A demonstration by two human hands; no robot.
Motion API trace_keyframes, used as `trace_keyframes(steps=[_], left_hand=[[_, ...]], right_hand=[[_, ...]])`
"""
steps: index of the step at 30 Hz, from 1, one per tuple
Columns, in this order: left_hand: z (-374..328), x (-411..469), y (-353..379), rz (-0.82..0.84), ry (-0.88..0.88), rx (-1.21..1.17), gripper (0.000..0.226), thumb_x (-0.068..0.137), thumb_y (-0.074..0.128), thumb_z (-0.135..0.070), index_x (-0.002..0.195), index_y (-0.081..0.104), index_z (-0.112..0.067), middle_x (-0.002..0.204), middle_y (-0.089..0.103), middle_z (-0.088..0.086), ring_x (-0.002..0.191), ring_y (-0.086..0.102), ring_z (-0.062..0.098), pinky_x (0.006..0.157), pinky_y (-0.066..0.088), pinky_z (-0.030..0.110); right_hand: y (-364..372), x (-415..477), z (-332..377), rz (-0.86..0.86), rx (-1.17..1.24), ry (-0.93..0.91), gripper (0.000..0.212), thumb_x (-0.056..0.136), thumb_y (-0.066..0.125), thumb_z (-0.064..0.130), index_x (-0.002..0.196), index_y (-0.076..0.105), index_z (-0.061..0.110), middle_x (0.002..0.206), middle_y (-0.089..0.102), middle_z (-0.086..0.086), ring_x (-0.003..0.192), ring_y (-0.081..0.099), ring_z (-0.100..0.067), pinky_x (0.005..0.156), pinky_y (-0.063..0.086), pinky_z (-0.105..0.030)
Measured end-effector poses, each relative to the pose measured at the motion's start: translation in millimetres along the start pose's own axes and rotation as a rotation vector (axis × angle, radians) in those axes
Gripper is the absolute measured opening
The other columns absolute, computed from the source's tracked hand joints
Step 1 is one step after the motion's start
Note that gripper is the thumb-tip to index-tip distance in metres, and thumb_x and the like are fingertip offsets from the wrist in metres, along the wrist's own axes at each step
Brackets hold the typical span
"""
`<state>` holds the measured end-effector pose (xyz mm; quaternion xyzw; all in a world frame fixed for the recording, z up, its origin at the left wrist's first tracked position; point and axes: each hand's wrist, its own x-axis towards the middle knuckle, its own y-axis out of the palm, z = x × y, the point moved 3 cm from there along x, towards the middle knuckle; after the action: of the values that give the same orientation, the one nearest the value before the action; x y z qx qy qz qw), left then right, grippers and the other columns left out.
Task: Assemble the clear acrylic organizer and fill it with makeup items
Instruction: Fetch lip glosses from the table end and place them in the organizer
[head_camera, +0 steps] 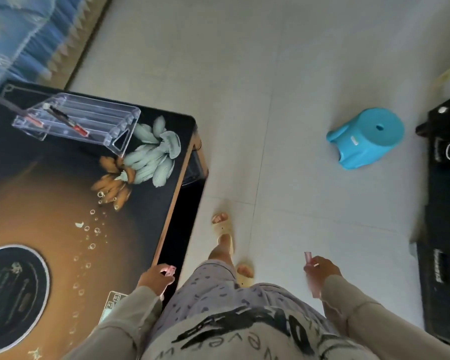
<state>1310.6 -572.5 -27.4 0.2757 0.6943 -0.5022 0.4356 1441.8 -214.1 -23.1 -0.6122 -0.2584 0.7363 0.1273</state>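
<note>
The clear acrylic organizer (78, 120) stands on the far left part of the dark decorated table (146, 198), with a few slim dark and red makeup sticks lying in its tiers. My left hand (155, 278) hangs at the table's near right edge, closed around a small pink makeup item (169, 270). Out over the floor to the right, my right hand (321, 268) grips a pink tube (309, 259) that sticks up out of the fist; a blurred pink shape shows below that hand. Both hands are far from the organizer.
A blue plastic stool (366, 137) lies tipped on the pale tiled floor. Black cases (444, 203) line the right edge. A blue covered sofa (16, 37) sits beyond the table. My legs and sandalled feet (225, 237) stand beside the table's right side.
</note>
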Motion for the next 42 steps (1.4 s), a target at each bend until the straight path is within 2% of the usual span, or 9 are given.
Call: trace_keyframes(steps=[2,6,11,18,23,27,30,34,42], left_hand=[[-29,19,-25,0.016,0.032,0.009,0.043,0.09,0.055,-0.019,0.132,0.05,-0.012,0.137,0.054,0.007,0.126,0.051,0.025,0.103,0.037,0.027],[-94,56,-76,0.039,0.109,0.116,0.043,0.091,0.053,-0.022,0.133,0.048,-0.015,0.139,0.051,0.008,0.126,0.05,0.024,0.101,0.038,0.026],[-177,85,-133,0.02,0.21,0.146,0.041,0.09,0.053,-0.018,0.13,0.05,-0.014,0.138,0.052,0.01,0.124,0.052,0.027,0.102,0.038,0.029],[-246,113,-166,0.009,0.229,0.118,0.041,0.088,0.054,-0.017,0.129,0.052,-0.014,0.135,0.054,0.012,0.122,0.052,0.028,0.1,0.038,0.028],[-273,130,-171,0.01,0.148,0.036,0.037,0.089,0.054,-0.016,0.125,0.056,-0.014,0.134,0.056,0.007,0.122,0.053,0.024,0.099,0.038,0.025],[-293,134,-168,0.01,0.065,-0.018,0.034,0.088,0.057,-0.014,0.122,0.059,-0.014,0.137,0.054,0.006,0.118,0.057,0.024,0.096,0.04,0.025],[-310,139,-165,0.004,0.035,-0.117,0.033,0.086,0.059,-0.012,0.118,0.061,-0.007,0.142,0.046,0.011,0.116,0.058,0.025,0.097,0.041,0.028],[-328,144,-166,0.005,-0.022,-0.248,0.037,0.088,0.059,-0.017,0.124,0.057,-0.008,0.132,0.058,0.011,0.117,0.058,0.026,0.1,0.041,0.03],[-350,178,-204,-0.053,-0.167,-0.483,0.038,0.087,0.058,-0.012,0.125,0.058,-0.01,0.132,0.058,0.008,0.122,0.054,0.025,0.105,0.035,0.031]], right_hand=[[-9,7,10,-0.012,0.003,0.046,0.024,0.093,0.045,0.017,0.112,0.056,0.008,0.071,0.056,-0.002,0.046,0.048,-0.007,0.027,0.031,-0.008],[-25,15,32,-0.013,0.07,0.151,0.027,0.092,0.046,0.016,0.114,0.056,0.004,0.066,0.059,-0.002,0.049,0.052,-0.012,0.039,0.036,-0.016],[-47,33,69,0.002,0.076,0.152,0.026,0.091,0.05,0.015,0.113,0.058,0.003,0.111,0.067,-0.019,0.085,0.065,-0.029,0.085,0.048,-0.028],[-90,79,121,-0.016,0.13,0.142,0.025,0.09,0.05,0.013,0.11,0.059,0.002,0.098,0.068,-0.017,0.085,0.066,-0.03,0.083,0.047,-0.027],[-149,135,176,-0.013,0.172,0.077,0.025,0.088,0.053,0.008,0.112,0.058,-0.001,0.091,0.068,-0.022,0.059,0.059,-0.025,0.064,0.05,-0.028],[-207,178,234,-0.002,0.143,0.02,0.027,0.088,0.054,0.008,0.114,0.057,0.0,0.1,0.067,-0.023,0.073,0.06,-0.03,0.085,0.053,-0.039],[-246,203,282,0.011,0.031,-0.07,0.026,0.089,0.053,0.01,0.113,0.057,0.001,0.091,0.064,-0.018,0.072,0.059,-0.029,0.083,0.052,-0.036],[-279,226,342,0.016,-0.137,-0.161,0.027,0.09,0.051,0.015,0.115,0.055,0.005,0.106,0.066,-0.018,0.076,0.06,-0.026,0.088,0.05,-0.035],[-291,256,437,0.055,-0.29,-0.209,0.021,0.089,0.052,0.011,0.109,0.057,0.004,0.083,0.059,-0.012,0.069,0.058,-0.027,0.077,0.052,-0.033]])
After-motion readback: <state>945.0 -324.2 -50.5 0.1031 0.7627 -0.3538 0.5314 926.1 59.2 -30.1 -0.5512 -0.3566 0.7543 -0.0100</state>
